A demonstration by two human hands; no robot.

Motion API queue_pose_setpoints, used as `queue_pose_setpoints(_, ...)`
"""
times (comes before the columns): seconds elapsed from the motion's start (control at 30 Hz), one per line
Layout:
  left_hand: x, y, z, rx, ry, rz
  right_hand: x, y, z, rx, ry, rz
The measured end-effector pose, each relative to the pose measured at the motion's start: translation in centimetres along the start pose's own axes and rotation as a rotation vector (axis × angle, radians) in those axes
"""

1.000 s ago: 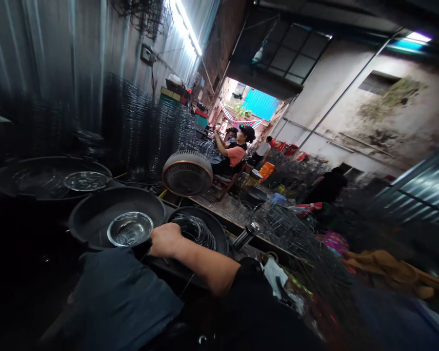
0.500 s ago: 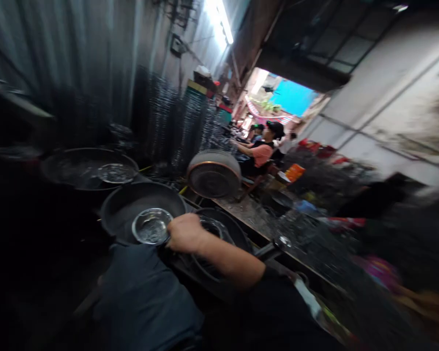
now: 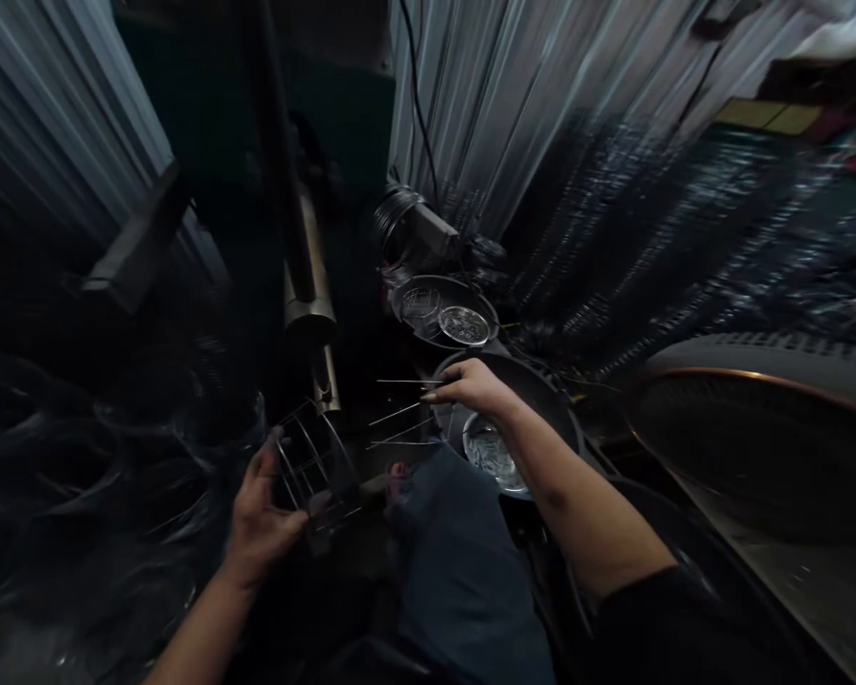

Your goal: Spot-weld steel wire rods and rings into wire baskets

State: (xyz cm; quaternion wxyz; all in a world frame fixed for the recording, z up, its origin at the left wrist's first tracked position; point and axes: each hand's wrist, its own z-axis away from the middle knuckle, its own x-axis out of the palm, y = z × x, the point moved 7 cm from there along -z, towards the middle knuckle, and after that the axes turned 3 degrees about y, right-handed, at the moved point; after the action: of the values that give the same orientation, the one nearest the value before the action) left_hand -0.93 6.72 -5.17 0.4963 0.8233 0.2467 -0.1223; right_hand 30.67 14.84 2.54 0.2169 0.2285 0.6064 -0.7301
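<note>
My left hand point(image 3: 261, 514) grips a small wire frame point(image 3: 314, 466) made of bent metal rods, held low at centre left. My right hand point(image 3: 471, 385) is shut on a few thin straight wire rods point(image 3: 399, 419) that fan out to the left, toward the frame. Right under that hand sits a dark round basin point(image 3: 542, 400) with a clear glass bowl point(image 3: 491, 449) inside it. My knee in dark trousers point(image 3: 457, 561) lies between the two arms.
A farther basin point(image 3: 406, 309) holds two more glass dishes point(image 3: 462, 325). A dark machine with a brass-coloured cylinder point(image 3: 306, 276) stands ahead. A large fan guard point(image 3: 756, 419) fills the right. Stacks of wire frames point(image 3: 656, 219) line the corrugated wall. Wire rings pile up at left.
The view swung from the alley and seated workers to the machine in front. My right hand left the basin rim and now holds rods. My left hand came into view holding the frame.
</note>
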Motion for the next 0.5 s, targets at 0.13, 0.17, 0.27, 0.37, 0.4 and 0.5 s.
queue_pose_setpoints(0.13,-0.4,0.1,-1.0,0.064,-0.013,-0.083,3.1,-1.1,-1.6,0.029,-0.116,-0.175)
queue_pose_setpoints(0.17,-0.6,0.1,-1.3,0.088,-0.014,-0.098,3.6,-1.3,-1.8,0.032,-0.142,-0.207)
queue_pose_setpoints(0.27,-0.8,0.3,-2.0,0.141,0.001,-0.117,4.6,-1.9,-2.5,0.021,-0.176,-0.24)
queue_pose_setpoints(0.37,-0.8,0.2,-2.5,0.151,0.014,-0.143,4.9,-2.3,-3.0,0.012,-0.161,-0.239)
queue_pose_setpoints(0.4,-0.8,0.2,-2.7,0.153,0.018,-0.144,4.9,-2.4,-3.1,0.015,-0.16,-0.243)
queue_pose_setpoints(0.5,-0.9,0.3,-2.9,0.17,0.019,-0.13,5.1,-2.6,-3.2,0.027,-0.156,-0.261)
